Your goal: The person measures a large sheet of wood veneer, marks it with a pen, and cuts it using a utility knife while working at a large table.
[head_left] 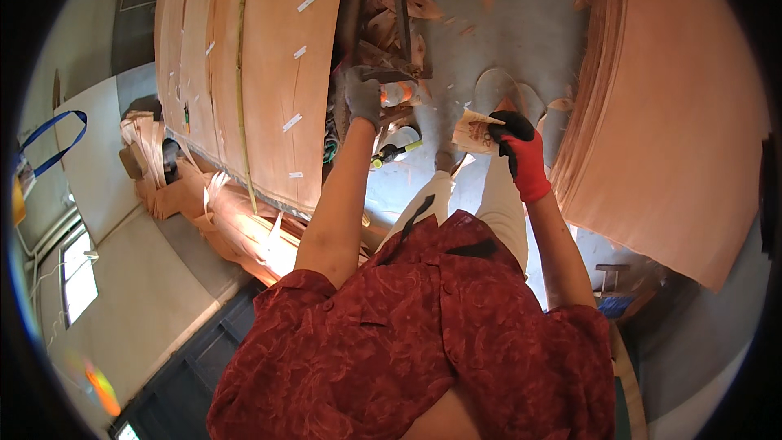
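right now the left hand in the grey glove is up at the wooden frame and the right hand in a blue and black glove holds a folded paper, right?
Not quite. In the head view the right hand wears a red and black glove, not blue. The rest holds: the grey-gloved left hand is at the wooden frame, and the right holds the folded paper.

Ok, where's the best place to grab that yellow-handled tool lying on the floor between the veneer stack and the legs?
Grip the yellow handle, coming from above and the right, judging by its pose: it points clear toward open floor, while the dark end tucks toward the veneer stack. The left hand is nearest.

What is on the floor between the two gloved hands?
In the head view, between left hand and right hand: bare grey floor, a yellow-handled tool, wood scraps.
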The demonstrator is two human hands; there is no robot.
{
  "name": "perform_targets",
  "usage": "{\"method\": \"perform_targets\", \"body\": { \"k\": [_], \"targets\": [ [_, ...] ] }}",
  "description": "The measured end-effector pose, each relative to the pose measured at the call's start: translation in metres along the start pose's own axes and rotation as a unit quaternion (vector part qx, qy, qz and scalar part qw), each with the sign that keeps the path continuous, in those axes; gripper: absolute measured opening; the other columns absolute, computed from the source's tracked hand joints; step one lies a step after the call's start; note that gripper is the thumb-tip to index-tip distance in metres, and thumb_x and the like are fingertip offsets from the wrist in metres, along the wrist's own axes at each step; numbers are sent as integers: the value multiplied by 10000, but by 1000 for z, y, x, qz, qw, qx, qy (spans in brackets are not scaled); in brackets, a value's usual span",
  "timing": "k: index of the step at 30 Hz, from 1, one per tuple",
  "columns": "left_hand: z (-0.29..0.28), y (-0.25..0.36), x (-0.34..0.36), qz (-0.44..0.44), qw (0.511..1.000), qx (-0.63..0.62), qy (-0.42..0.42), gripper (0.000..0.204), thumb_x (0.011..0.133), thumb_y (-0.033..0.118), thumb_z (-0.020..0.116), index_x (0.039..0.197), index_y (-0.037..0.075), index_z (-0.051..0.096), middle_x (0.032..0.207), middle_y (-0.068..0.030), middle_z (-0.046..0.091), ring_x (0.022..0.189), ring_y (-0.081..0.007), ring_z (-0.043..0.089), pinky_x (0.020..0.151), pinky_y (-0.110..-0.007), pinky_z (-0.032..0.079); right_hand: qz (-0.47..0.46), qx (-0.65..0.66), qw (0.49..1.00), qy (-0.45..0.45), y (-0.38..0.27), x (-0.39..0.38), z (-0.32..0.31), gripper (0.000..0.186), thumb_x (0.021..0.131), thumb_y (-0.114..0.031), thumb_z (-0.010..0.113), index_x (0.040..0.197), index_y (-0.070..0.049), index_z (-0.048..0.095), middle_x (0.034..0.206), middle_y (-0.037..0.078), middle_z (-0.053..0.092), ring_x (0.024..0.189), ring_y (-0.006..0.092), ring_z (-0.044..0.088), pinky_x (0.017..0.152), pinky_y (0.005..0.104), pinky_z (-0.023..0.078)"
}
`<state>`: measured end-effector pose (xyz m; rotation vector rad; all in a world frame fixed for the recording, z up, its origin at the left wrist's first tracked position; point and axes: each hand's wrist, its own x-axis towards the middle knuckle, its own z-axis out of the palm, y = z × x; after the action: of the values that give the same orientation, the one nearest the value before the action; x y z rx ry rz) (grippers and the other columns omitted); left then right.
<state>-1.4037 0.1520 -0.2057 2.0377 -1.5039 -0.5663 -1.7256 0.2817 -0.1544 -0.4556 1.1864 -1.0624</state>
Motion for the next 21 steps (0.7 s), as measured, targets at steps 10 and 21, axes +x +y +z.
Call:
{"method": "perform_targets", "body": {
  "k": [10, 21],
  "targets": [
    [3, 20, 1, 25, 959, 267, 93, 511, 848, 244, 613, 1303, 56, 475, 1311, -237, 487, 1249, -429, 395, 1060, -527, 303, -15, 55, 998, -29, -5, 92, 29, 231, 843, -50, 622, 1065, -48, 686, 862, -9, 655, 691, 60, 549, 595, 212, 433],
    [-7, 8, 1, -121, 961, 248, 33, 604, 831, 254, 624, 1323, -13, 397, 1396, -265, 405, 1326, -464, 328, 1107, -546, 223, -41, -50, 979, -191, 8, 189, 122, 250, 768, -73, 677, 1014, -34, 689, 850, 59, 677, 744, 140, 597, 693, 294, 493]
  ]
}}
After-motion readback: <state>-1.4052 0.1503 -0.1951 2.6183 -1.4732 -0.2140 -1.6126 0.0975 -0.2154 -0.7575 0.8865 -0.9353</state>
